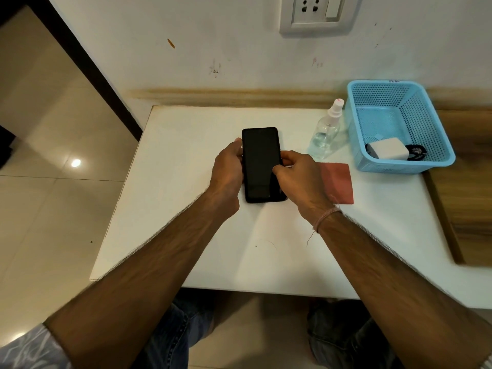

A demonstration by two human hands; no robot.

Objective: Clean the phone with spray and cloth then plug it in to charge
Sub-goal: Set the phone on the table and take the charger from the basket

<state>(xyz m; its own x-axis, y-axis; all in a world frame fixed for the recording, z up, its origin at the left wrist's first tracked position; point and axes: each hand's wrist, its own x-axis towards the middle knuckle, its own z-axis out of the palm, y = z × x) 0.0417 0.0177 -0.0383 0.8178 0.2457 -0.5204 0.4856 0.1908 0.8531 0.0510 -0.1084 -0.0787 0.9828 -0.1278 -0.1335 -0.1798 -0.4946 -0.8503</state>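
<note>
Phone (262, 163), screen up, sits on the white table (186, 209), the left hand (226, 177) curling fingers round its left edge and the right hand (298, 177) pinching its right edge. Just right lies a red cloth (338, 182), partly behind the right hand. Farther back stand a clear spray bottle (326, 131) and a blue basket (415, 115) holding a white charger (387, 148) and black cable (416, 150), a wall socket (316, 12) above.

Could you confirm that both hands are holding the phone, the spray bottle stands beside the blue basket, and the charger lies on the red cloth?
Not quite: the head view shows the charger inside the blue basket, not on the red cloth. The left hand and right hand do hold the phone, and the spray bottle stands beside the basket.
</note>
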